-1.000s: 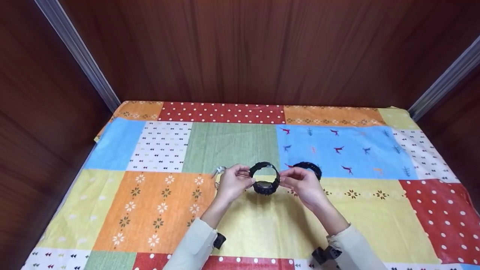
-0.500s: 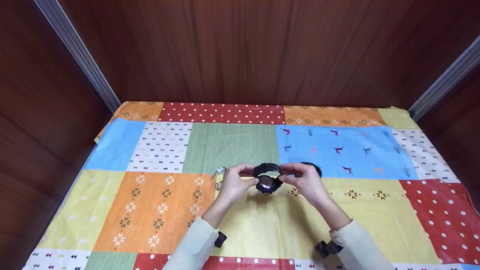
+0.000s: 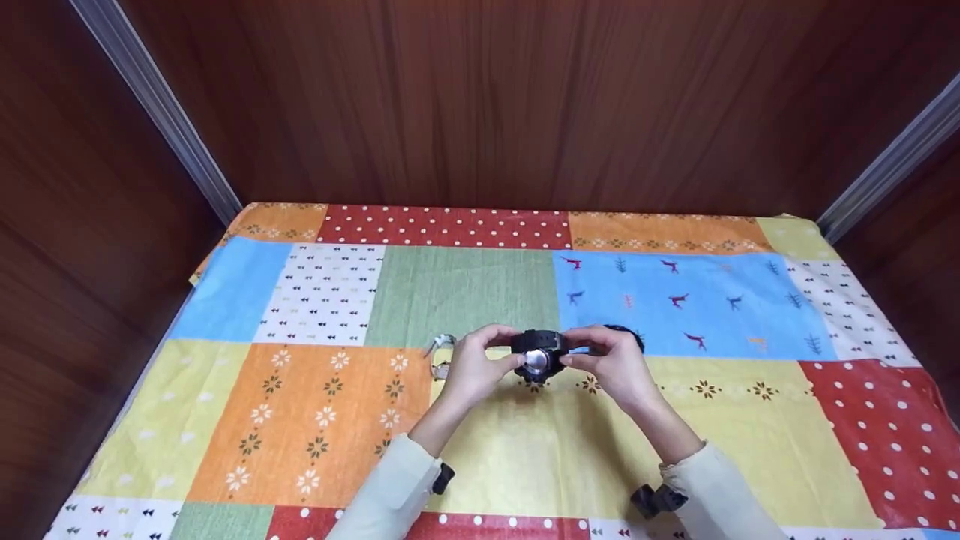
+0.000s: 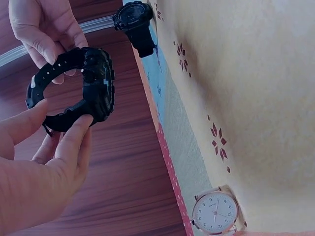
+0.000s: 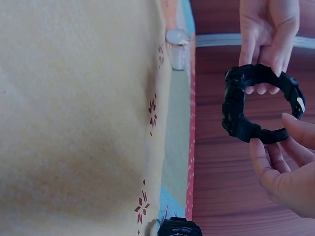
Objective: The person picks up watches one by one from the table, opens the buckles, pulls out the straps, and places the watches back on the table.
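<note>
Tablecloth (image 3: 465,292) — 2 hands (image 3: 475,369) (image 3: 618,367) pinch black watch (image 3: 537,361) between fingertips (image 4: 81,127).

Tablecloth (image 3: 465,292), a patchwork of green, blue, orange, yellow, red and white panels, some bearing dots, flowers, small trees or animals. Behind it rises a dark reddish-brown wood-grain wall (image 3: 480,105); grey metal strips (image 3: 161,112) run up the left and right corners. A white-dialled watch (image 4: 215,212) with printed numerals rests by the orange panel's edge. A second black watch (image 4: 135,24), its dial lettered "SPORT WATCH", lies on the blue panel, partly hidden in the head view.
</note>
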`<state>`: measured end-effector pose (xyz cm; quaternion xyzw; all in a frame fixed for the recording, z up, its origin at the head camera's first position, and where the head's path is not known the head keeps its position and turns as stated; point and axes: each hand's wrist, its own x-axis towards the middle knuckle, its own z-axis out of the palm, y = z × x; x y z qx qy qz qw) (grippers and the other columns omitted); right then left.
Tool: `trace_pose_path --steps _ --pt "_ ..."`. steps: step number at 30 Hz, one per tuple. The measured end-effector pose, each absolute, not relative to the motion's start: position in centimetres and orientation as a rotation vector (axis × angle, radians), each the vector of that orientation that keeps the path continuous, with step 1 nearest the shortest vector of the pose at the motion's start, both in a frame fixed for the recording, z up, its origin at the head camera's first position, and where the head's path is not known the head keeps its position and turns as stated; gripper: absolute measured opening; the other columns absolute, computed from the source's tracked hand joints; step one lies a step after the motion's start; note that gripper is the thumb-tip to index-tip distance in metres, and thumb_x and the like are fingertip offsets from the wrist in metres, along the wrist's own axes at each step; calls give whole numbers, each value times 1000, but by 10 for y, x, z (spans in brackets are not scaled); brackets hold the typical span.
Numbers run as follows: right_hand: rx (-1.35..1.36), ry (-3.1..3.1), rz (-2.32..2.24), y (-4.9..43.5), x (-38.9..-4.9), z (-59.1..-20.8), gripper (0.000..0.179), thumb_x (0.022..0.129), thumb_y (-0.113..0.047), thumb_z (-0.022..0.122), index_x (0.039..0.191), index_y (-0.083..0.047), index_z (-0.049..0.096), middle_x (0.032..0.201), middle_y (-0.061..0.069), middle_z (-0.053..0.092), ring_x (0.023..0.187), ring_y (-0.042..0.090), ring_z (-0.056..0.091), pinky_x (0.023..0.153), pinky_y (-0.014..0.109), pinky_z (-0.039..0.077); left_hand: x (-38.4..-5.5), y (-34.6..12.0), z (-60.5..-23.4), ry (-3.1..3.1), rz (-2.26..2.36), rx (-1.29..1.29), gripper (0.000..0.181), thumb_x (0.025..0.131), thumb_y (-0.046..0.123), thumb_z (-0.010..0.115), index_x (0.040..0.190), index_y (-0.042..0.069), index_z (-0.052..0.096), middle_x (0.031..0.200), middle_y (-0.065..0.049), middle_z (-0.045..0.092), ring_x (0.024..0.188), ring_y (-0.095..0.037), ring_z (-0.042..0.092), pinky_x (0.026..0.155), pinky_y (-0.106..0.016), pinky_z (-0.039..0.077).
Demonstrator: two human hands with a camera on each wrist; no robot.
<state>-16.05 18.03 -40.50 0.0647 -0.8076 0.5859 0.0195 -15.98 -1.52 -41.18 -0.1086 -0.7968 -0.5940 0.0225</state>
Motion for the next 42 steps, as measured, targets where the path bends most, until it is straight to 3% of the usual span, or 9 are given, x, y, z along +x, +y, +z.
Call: trace_pose_path --steps 15,26,39,42 --pt "220 -2592 1808 180 -160 -402 31 71 8 71 102 8 64 92 18 65 83 27 63 68 22 51 -157 -13 -414 -2451 -1800 -344 23 73 0 72 95 2 67 92 -8 67 92 -23 61 88 -39 42" --pt "378 -2615 1847 176 -159 -398 38 76 3 70 112 10 58 107 21 60 96 34 60 73 26 51 -155 -10 -414 -2498 -1759 -344 21 74 2 73 94 5 67 92 -5 67 93 -22 60 88 -40 42" --pt "433 -2606 1755 172 -158 -399 24 74 4 71 98 5 66 96 17 63 89 26 63 70 24 51 -155 -10 -412 -2528 -1758 -417 28 74 1 71 102 2 65 98 -9 66 98 -24 58 90 -41 42" --pt "425 -2610 1757 171 -158 -399 24 74 5 70 98 5 66 96 17 63 88 26 62 69 24 52 -155 -9 -411 -2526 -1804 -441 34 75 2 72 107 0 63 101 -11 65 100 -26 58 88 -37 45"
